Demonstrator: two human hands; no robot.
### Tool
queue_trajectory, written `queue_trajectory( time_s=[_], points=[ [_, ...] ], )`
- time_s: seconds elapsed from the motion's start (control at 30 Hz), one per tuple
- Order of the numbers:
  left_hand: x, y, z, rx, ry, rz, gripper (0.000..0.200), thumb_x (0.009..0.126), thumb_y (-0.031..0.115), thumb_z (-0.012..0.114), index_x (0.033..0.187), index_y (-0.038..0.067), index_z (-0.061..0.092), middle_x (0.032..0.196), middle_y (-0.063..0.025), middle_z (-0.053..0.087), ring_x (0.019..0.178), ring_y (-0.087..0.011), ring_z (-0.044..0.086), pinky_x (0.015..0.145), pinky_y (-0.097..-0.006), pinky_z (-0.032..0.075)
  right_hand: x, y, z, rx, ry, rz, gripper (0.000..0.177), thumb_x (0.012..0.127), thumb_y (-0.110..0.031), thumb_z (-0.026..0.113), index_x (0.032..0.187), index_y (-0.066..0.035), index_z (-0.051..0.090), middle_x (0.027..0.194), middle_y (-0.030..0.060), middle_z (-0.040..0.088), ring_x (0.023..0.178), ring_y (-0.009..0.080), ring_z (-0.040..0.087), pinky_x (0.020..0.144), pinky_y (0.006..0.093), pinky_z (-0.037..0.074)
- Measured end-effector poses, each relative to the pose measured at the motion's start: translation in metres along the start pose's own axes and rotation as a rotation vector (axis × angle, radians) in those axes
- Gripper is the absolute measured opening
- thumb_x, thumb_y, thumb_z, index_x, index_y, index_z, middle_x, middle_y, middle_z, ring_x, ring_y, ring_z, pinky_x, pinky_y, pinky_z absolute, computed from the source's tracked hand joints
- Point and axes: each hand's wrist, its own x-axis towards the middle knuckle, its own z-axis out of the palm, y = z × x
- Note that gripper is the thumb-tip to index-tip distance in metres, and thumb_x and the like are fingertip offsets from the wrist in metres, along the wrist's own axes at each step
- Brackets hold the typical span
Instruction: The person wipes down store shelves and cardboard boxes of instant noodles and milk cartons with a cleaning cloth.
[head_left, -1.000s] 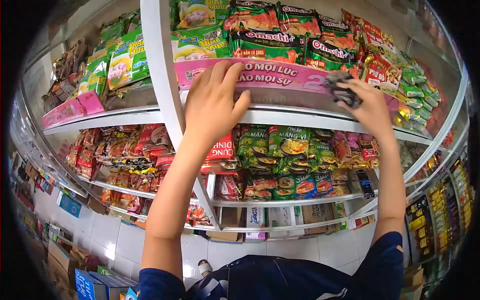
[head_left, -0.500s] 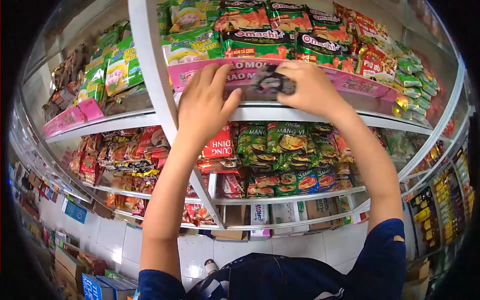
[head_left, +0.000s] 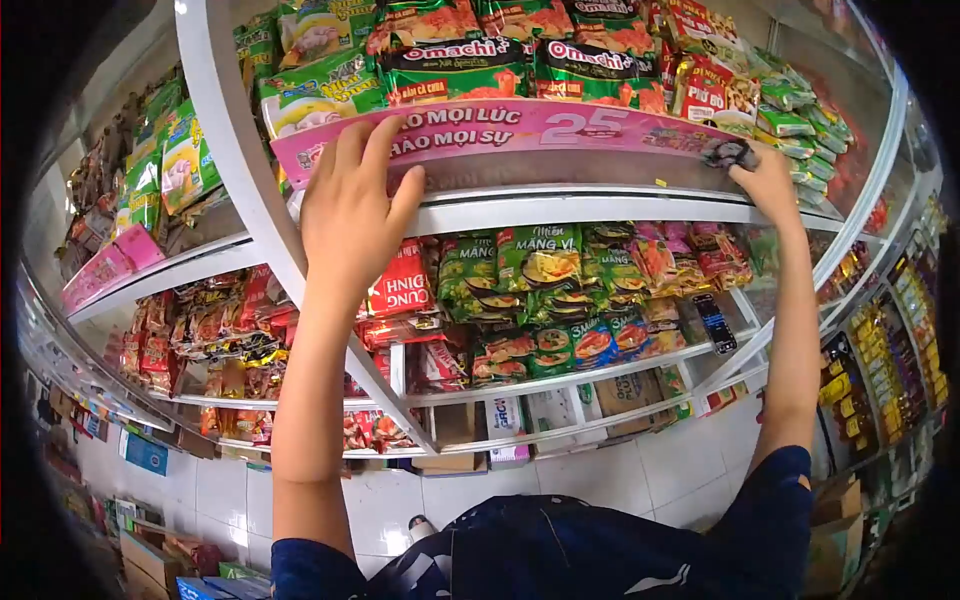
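My left hand [head_left: 350, 205] has its fingers apart and lies against the left part of a pink printed strip [head_left: 480, 135] along the shelf front. Near the strip's right end, my right hand [head_left: 768, 185] is closed on a dark crumpled cloth [head_left: 732, 154], which touches the strip. Behind the strip stand green and black noodle packets [head_left: 455, 72], and red packets [head_left: 715, 92] are further right.
A white upright post [head_left: 235, 120] stands left of my left hand. Below the white shelf edge [head_left: 580, 208] are more packets [head_left: 540, 262] and a dark phone-like object [head_left: 714, 322]. Cardboard boxes [head_left: 840, 530] sit at the lower right.
My right hand has slid right along the strip with the cloth, uncovering the printing there. The view has shifted slightly; my left hand still rests at the strip's left part.
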Motion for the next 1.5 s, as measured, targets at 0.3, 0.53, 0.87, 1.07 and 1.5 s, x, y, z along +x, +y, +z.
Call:
queue_trajectory(
  time_s=[0.3,0.53,0.87,1.07,1.5],
  points=[
    [0.000,0.002,0.000,-0.006,-0.006,-0.031,0.042,0.078,0.026,0.054,0.117,0.012,0.049,0.106,-0.0110,0.051,0.097,-0.0300,0.050,0.082,-0.0391,0.043,0.002,-0.151,0.060,0.195,0.055,-0.576,0.041,0.060,-0.029,0.064,0.089,0.000,0.063,0.087,0.0174,0.063,0.082,0.0311,0.060,0.076,0.0379,0.047],
    [-0.002,-0.005,0.001,0.031,-0.033,-0.037,0.044,0.079,0.027,0.053,0.120,0.014,0.047,0.114,-0.0119,0.049,0.104,-0.0315,0.049,0.086,-0.0390,0.041,-0.004,-0.207,0.084,0.293,0.184,-0.634,0.029,0.064,-0.031,0.062,0.071,-0.003,0.062,0.076,0.0135,0.062,0.074,0.0299,0.060,0.069,0.0393,0.048],
    [-0.003,-0.004,0.004,0.088,-0.012,-0.034,0.043,0.083,0.034,0.052,0.121,0.014,0.047,0.119,-0.0101,0.048,0.108,-0.0301,0.048,0.086,-0.0383,0.042,-0.094,-0.133,0.055,0.595,0.653,0.040,0.016,0.062,-0.011,0.064,0.074,-0.001,0.060,0.066,0.0100,0.060,0.060,0.0184,0.059,0.057,0.0306,0.046],
    [-0.010,-0.009,0.009,-0.075,0.252,0.029,0.037,0.078,0.019,0.062,0.113,0.010,0.054,0.111,-0.0104,0.053,0.104,-0.0277,0.052,0.087,-0.0342,0.041,-0.217,-0.147,0.198,0.449,0.027,0.024,0.034,0.063,-0.022,0.066,0.089,0.000,0.061,0.090,0.0129,0.061,0.082,0.0301,0.059,0.073,0.0377,0.048],
    [-0.264,0.098,0.144,-0.610,-0.470,-0.275,0.062,0.069,0.037,0.064,0.124,0.014,0.046,0.132,-0.0188,0.033,0.119,-0.0432,0.031,0.097,-0.0557,0.023,-0.273,-0.149,0.284,1.408,-0.476,0.768,0.039,0.084,-0.022,0.054,0.117,-0.003,0.048,0.114,0.0066,0.052,0.107,0.0158,0.048,0.088,0.0284,0.040]
  ],
)
